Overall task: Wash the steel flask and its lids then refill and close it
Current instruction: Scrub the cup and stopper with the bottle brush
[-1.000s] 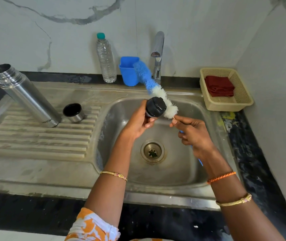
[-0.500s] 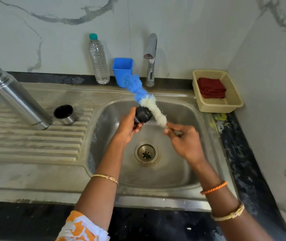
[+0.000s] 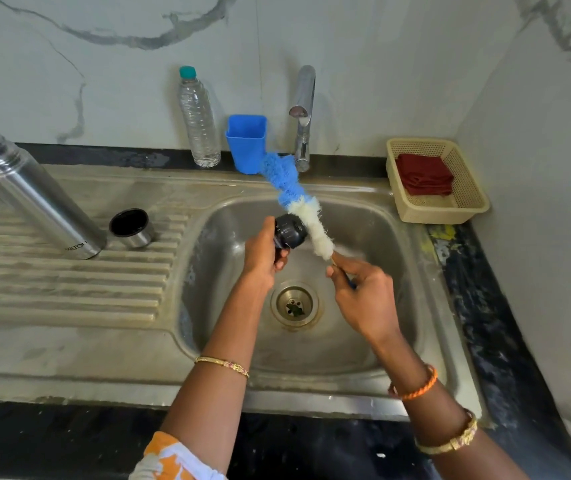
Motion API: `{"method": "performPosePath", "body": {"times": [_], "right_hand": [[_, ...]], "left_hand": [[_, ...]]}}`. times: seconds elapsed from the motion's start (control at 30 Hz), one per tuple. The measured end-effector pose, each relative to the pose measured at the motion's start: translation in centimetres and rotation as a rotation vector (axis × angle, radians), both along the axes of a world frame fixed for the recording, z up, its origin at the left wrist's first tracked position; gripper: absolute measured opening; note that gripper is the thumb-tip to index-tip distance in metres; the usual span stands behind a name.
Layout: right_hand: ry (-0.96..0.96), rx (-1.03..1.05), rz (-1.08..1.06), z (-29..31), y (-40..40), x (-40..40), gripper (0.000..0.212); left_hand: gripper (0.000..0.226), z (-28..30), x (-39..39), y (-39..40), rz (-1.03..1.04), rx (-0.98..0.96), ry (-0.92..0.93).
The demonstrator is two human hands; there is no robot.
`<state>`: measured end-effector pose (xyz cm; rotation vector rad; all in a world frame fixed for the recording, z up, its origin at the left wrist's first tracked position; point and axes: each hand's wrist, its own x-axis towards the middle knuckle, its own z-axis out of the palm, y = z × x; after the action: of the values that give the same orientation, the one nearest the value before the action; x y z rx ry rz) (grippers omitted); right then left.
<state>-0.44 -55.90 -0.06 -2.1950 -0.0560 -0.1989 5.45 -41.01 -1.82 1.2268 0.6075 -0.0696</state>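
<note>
Over the sink basin (image 3: 374, 230), my left hand (image 3: 261, 254) grips a black inner lid (image 3: 290, 232). My right hand (image 3: 363, 289) holds the handle of a bottle brush (image 3: 306, 209) with white and blue bristles, and the white bristles lie against the lid's right side. The open steel flask (image 3: 31, 195) stands on the ribbed drainboard (image 3: 69, 278) at the left. Beside it sits the steel cup lid (image 3: 131, 227), mouth up.
A tap (image 3: 303, 112) rises behind the basin, with a blue plastic cup (image 3: 246, 142) and a clear water bottle (image 3: 198, 116) to its left. A beige basket (image 3: 464, 188) holding a red cloth (image 3: 424, 174) sits at the right. The drain (image 3: 294, 304) lies below my hands.
The brush has slid along the black lid, its tip swinging left and down. Both hands have shifted slightly within the basin, and the view has moved a little.
</note>
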Motion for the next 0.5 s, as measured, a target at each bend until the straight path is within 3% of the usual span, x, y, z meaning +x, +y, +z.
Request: {"method": "performPosePath", "body": {"times": [0.13, 0.3, 0.5], "right_hand": [[0.039, 0.046, -0.017, -0.7, 0.4, -2.2, 0.028], [0.167, 0.086, -0.019, 0.9, 0.8, 0.1, 0.027], [0.248, -0.073, -0.052, 2.1, -0.1, 2.8, 0.028]], "left_hand": [[0.03, -0.7, -0.3, -0.7, 0.074, 0.042, 0.034], [0.037, -1.9, -1.1, -2.4, -0.073, 0.309, -0.086], [0.023, -2.7, -1.6, -2.9, -0.082, 0.464, -0.233]]}}
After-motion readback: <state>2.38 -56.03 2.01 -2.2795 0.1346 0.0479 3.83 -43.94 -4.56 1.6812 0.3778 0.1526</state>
